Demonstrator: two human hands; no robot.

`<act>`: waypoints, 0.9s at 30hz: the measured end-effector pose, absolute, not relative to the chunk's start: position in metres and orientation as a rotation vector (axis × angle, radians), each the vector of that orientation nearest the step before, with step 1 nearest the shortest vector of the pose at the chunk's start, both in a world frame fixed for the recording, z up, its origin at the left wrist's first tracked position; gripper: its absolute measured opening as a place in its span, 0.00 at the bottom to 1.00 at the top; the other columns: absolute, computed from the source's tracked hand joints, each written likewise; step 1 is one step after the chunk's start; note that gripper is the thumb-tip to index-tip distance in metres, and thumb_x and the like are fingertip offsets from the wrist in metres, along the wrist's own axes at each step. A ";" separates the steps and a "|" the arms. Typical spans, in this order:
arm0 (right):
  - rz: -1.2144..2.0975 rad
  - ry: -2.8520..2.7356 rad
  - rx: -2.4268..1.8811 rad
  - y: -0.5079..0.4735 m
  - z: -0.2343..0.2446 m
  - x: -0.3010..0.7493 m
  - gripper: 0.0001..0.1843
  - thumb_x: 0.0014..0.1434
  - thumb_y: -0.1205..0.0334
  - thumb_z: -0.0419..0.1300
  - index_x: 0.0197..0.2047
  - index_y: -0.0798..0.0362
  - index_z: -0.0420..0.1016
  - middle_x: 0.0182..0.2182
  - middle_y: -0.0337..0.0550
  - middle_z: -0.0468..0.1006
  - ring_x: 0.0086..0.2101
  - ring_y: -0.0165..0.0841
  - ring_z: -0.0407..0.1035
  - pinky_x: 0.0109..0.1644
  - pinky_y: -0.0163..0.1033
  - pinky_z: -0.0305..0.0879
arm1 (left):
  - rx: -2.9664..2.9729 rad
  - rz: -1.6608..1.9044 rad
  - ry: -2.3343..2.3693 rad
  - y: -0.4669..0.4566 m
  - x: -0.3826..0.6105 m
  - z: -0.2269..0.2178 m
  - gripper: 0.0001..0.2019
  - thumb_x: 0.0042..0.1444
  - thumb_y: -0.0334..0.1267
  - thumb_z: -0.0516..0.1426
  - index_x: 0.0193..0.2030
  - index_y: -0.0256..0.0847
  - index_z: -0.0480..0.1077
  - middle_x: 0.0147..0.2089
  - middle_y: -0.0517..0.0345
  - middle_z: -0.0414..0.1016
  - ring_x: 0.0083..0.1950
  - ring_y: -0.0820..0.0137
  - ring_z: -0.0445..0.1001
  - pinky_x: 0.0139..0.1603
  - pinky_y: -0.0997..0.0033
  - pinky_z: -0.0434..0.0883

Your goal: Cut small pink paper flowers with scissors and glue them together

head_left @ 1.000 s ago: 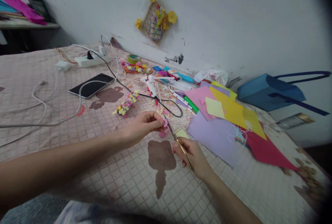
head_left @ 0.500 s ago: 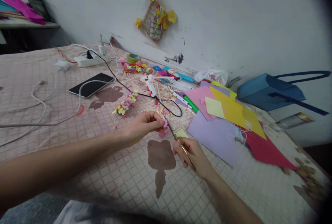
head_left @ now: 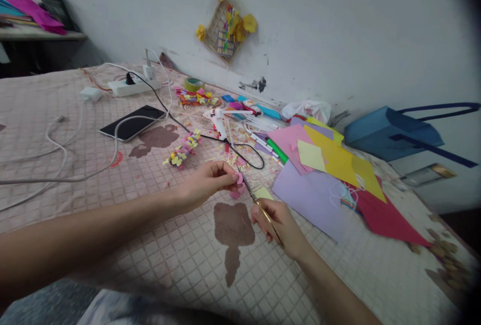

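Two hands [head_left: 208,184] [head_left: 281,224], scissors [head_left: 252,196] (one pair), one tablet [head_left: 135,127]

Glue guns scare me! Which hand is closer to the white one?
Left. The left hand is in front of the glue gun, not touching; the right hand is farther off, to the right.

The left fingers [head_left: 227,180] pinch a small pink paper piece [head_left: 239,179] beside gold-handled scissors [head_left: 253,196] held in the right fingers [head_left: 257,211].

On the checked cloth [head_left: 180,250] before me lay a black tablet [head_left: 130,124], a white power strip [head_left: 131,88], a white glue gun [head_left: 219,125] and a lilac sheet [head_left: 302,197].
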State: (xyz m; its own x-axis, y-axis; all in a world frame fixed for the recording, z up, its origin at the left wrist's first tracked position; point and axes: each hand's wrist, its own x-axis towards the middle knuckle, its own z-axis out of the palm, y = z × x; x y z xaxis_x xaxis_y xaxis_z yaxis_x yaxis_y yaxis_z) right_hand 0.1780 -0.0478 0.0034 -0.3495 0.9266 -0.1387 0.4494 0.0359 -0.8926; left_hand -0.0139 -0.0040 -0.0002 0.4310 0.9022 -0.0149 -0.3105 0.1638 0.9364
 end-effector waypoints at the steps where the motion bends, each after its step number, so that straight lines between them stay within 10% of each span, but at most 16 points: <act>1: 1.276 -1.830 -1.386 -0.048 0.004 0.178 0.20 0.57 0.50 0.52 0.21 0.55 0.62 0.13 0.30 0.55 0.15 0.22 0.51 0.18 0.30 0.46 | 1.063 0.971 0.686 -0.004 -0.014 0.000 0.06 0.51 0.34 0.58 0.29 0.33 0.66 0.29 0.57 0.73 0.32 0.75 0.70 0.39 0.71 0.66; 27: 1.715 -1.309 -1.118 -0.046 -0.001 0.174 0.19 0.58 0.49 0.52 0.28 0.57 0.70 0.12 0.30 0.57 0.13 0.22 0.52 0.17 0.29 0.48 | 1.913 1.071 0.698 -0.016 -0.016 0.006 0.04 0.55 0.35 0.54 0.32 0.38 0.68 0.41 0.51 0.71 0.43 0.68 0.69 0.45 0.67 0.67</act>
State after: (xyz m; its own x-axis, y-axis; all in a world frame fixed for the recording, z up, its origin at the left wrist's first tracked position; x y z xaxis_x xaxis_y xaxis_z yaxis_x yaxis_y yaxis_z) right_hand 0.1745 -0.0462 -0.0012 -0.3852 0.8965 -0.2189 -0.0253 -0.2474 -0.9686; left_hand -0.0163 -0.0159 0.0062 0.4855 0.7675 0.4186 0.0736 -0.5130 0.8552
